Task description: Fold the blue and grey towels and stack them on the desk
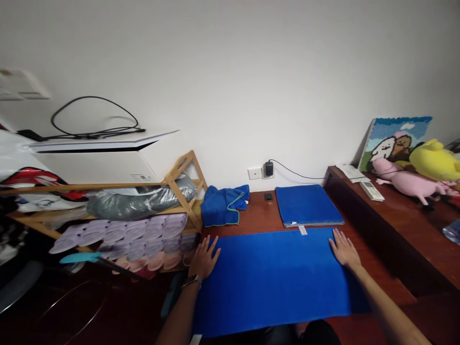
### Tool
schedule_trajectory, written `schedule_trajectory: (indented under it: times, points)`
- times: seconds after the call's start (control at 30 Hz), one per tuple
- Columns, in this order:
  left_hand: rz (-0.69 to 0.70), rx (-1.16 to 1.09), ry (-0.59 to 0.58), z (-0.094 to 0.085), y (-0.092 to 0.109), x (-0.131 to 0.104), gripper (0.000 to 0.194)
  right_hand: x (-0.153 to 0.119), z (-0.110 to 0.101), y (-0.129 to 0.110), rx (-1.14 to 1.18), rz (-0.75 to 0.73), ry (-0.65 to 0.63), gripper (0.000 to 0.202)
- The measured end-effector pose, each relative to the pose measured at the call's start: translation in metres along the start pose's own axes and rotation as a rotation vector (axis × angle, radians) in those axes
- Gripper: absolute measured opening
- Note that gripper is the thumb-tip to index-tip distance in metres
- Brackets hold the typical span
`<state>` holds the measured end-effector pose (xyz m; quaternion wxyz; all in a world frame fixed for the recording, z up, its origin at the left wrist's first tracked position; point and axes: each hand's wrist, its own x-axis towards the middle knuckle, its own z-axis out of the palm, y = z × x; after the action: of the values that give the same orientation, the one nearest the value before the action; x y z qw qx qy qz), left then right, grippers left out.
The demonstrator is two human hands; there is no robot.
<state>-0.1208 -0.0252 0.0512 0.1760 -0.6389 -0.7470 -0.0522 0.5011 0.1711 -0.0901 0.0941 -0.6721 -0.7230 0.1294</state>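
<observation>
A blue towel (pixel 276 278) lies spread on the brown desk (pixel 257 211), its near edge reaching the front where my legs show. My left hand (pixel 204 258) rests on its far left corner, fingers apart. At the far right corner, my right hand (pixel 344 248) lies flat with fingers stretched out. White tags stick out at the towel's far edge and near left corner. Behind it sits a neat folded stack of blue towels (pixel 307 203). A crumpled blue towel with green edging (pixel 223 206) lies at the back left.
On the left stands a wooden rack (pixel 187 191) with slippers (pixel 143 235) and a white box (pixel 97 165). A black charger (pixel 269 167) is plugged into the wall, its cable running right. The raised right surface holds a remote (pixel 372 190), a pink plush toy (pixel 406 183) and a picture (pixel 395 141).
</observation>
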Motion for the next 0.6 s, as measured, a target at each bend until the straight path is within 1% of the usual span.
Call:
schedule_trajectory:
  times: [0.1,0.2,0.27,0.33,0.37,0.47,0.53,0.6]
  points:
    - [-0.012,0.003,-0.01,-0.002,0.002,0.0,0.062,0.001,-0.004,-0.003,0.012,-0.002,-0.008,0.08]
    - [-0.014,-0.005,-0.019,-0.005,0.004,0.0,0.061,0.005,-0.018,-0.008,0.014,0.01,-0.017,0.076]
    - [-0.017,-0.012,-0.018,-0.006,0.006,-0.001,0.061,0.008,-0.029,-0.019,0.005,0.019,-0.012,0.07]
    - [-0.021,-0.014,-0.014,-0.006,0.007,-0.001,0.06,0.01,-0.039,-0.039,-0.001,-0.019,0.029,0.064]
    - [-0.023,-0.015,-0.011,-0.006,0.007,-0.002,0.06,0.01,-0.043,-0.052,0.005,-0.068,0.066,0.061]
    - [-0.018,-0.014,-0.002,-0.006,0.007,-0.002,0.06,0.011,-0.055,-0.095,0.033,-0.276,0.181,0.053]
    - [-0.015,-0.01,-0.001,-0.006,0.007,-0.002,0.06,0.018,-0.062,-0.118,0.013,-0.382,0.187,0.045]
    - [-0.015,-0.004,-0.001,-0.007,0.006,-0.003,0.06,0.029,-0.069,-0.131,-0.026,-0.451,0.146,0.04]
